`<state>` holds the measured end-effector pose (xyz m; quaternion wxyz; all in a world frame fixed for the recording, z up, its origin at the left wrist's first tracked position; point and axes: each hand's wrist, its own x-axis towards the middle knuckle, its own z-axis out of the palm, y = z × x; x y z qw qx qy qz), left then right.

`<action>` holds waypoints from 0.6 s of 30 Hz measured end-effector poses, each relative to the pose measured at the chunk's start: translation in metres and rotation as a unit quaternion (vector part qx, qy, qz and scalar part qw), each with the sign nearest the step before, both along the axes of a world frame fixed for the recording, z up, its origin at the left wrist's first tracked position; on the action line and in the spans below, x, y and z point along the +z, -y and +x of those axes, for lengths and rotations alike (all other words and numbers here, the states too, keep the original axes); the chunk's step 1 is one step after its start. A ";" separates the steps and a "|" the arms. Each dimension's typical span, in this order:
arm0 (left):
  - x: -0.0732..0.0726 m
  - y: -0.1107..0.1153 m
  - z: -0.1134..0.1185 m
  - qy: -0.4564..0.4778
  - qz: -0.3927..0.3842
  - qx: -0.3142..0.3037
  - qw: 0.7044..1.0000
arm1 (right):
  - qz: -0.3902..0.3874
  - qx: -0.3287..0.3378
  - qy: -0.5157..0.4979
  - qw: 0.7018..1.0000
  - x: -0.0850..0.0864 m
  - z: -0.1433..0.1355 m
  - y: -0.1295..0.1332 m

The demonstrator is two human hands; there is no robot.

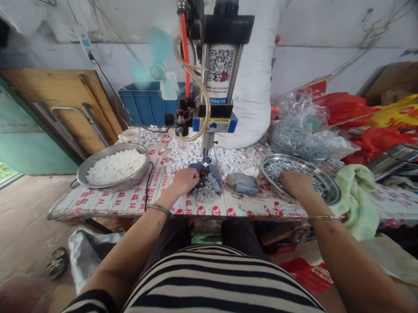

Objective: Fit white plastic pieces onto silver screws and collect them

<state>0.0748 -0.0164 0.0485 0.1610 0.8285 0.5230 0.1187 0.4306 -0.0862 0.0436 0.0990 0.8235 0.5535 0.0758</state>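
Observation:
My left hand (185, 180) is closed at the blue fixture (199, 167) under the ram of a pneumatic press (222, 76). Whatever its fingers hold is hidden. Right below the fixture lies a heap of small metal pins (208, 188). On the right, my right hand (294, 182) reaches into a round metal tray (332, 192) of similar metal pins (281, 169). Its fingers are curled down among them, and I cannot make out what they grip. Small white plastic pieces (181, 153) are spread around the press base.
A metal bowl (114, 180) of white pieces stands at the left. Between press and tray rests a grey block-like object (243, 183). Further right are a clear bag of metal parts (297, 135) and a green cloth (356, 200). Behind stand a blue crate (143, 106) and a spinning fan (158, 72).

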 end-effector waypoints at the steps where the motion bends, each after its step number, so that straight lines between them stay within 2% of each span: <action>1: -0.002 -0.001 -0.001 0.033 0.006 -0.001 0.999 | 0.012 -0.003 -0.010 1.000 0.001 0.000 0.000; 3: -0.006 -0.003 -0.004 0.138 0.010 -0.001 0.990 | 0.067 -0.015 -0.040 0.997 0.004 0.002 0.001; 5: -0.010 -0.001 -0.005 0.282 -0.031 0.012 0.959 | 0.151 -0.025 -0.081 0.985 0.010 -0.001 0.002; 8: -0.013 0.008 0.001 0.476 -0.158 0.027 0.865 | 0.265 0.010 -0.156 0.951 0.021 -0.023 -0.002; 10: -0.013 0.016 0.007 0.555 -0.217 0.021 0.803 | 0.302 0.048 -0.179 0.935 0.027 -0.043 -0.009; 12: -0.011 0.022 0.011 0.595 -0.241 0.018 0.766 | 0.290 0.053 -0.144 0.945 0.030 -0.057 -0.017; 14: -0.010 0.026 0.010 0.613 -0.249 0.025 0.749 | 0.246 0.026 -0.091 0.965 0.028 -0.057 -0.024; 18: -0.010 0.025 0.000 0.633 -0.258 0.055 0.728 | 0.106 -0.017 -0.035 0.994 0.017 -0.022 -0.024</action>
